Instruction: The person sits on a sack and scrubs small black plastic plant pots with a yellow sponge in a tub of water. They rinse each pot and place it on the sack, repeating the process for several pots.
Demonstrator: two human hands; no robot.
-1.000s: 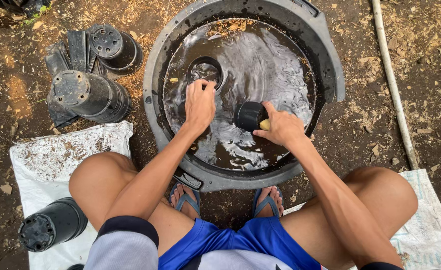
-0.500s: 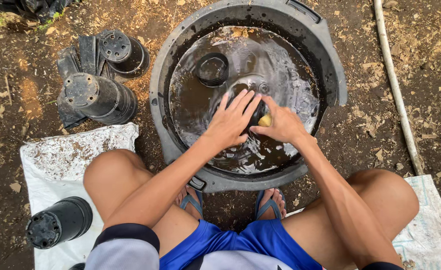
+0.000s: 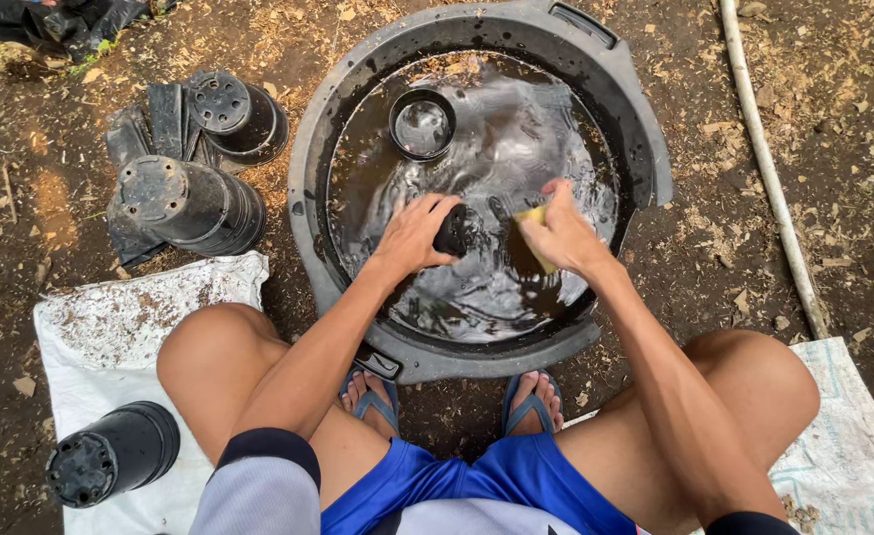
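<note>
Over the water in the round grey plastic tub, the left hand grips a small black plastic plant pot lying on its side, long axis running left-right. The right hand pinches a yellow sponge just beside the pot's right end.

Small black plastic pot: lying on its side, half under murky water in the big grey tub, approx. centre. Wet, dark, mostly covered by fingers. Yellow sponge: small, pressed vs. pot's right side, just above water, partly hidden.
</note>
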